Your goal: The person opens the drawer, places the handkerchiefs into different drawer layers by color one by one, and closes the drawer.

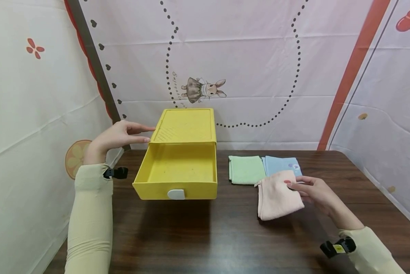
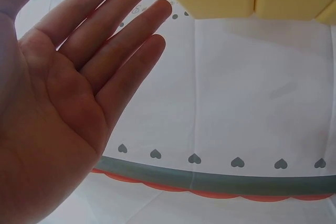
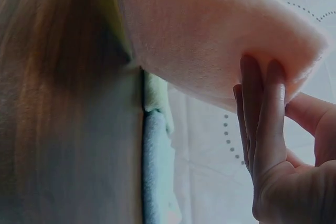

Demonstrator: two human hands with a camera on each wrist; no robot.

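Observation:
My right hand (image 1: 316,194) pinches a folded pink towel (image 1: 278,198) by its right edge, thumb on top and fingers beneath. In the right wrist view the towel (image 3: 210,35) is lifted, above the wooden table (image 3: 79,171). My left hand (image 1: 120,137) is at the left side of a yellow box (image 1: 187,125), its fingertips right at the wall. In the left wrist view the left hand's fingers (image 2: 121,45) are straight and the palm shows. The box's drawer (image 1: 175,190), with a white knob (image 1: 176,194), is pulled out toward me, and nothing lies inside it.
A folded green towel (image 1: 246,170) and a folded blue towel (image 1: 283,165) lie side by side on the table, right of the box. The pink towel overlaps both in the head view. A printed cloth (image 1: 259,76) hangs behind the table and along both sides.

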